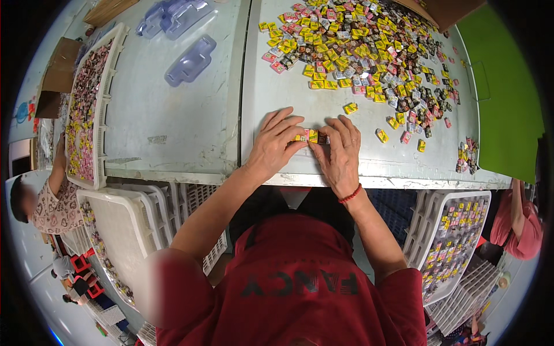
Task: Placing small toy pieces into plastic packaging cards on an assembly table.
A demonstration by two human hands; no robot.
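Observation:
My left hand [271,147] and my right hand [341,151] meet near the table's front edge, fingers closed on the two ends of a short row of small colourful packs [313,136]. Pink, yellow and dark packs sit side by side in the row; my fingertips hide its ends. Beyond my hands spreads a large loose pile of the same small packs [378,49] in yellow, pink, black and white. A single yellow pack [350,108] lies just past my right fingertips, and a few others [382,135] are scattered to the right.
Clear plastic trays [190,60] lie on the left table. A white crate [99,109] of packs stands at its far side, with a person beside it. Below the table edge are stacked white crates [118,222] and a crate of packs in rows [453,242]. A green surface [502,92] borders the right.

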